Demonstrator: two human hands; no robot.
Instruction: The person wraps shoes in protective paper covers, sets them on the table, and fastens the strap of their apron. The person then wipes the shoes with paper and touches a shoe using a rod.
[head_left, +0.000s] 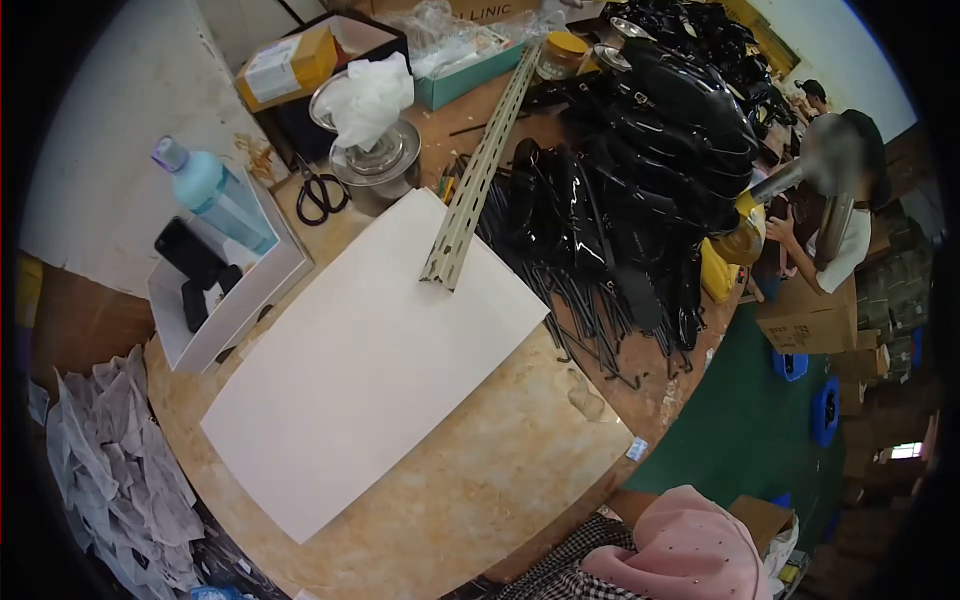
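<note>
Head view: my hands out of frame, so cannot tell whether fingers spread or pinching. White sheet point(370, 365) lies flat on surface point(480, 490), slotted metal rail point(478, 172) resting on its far edge. Scissors point(320, 193) beyond, black bags point(640, 170) right. Best keep sheet flat, rail square as straightedge.
</note>
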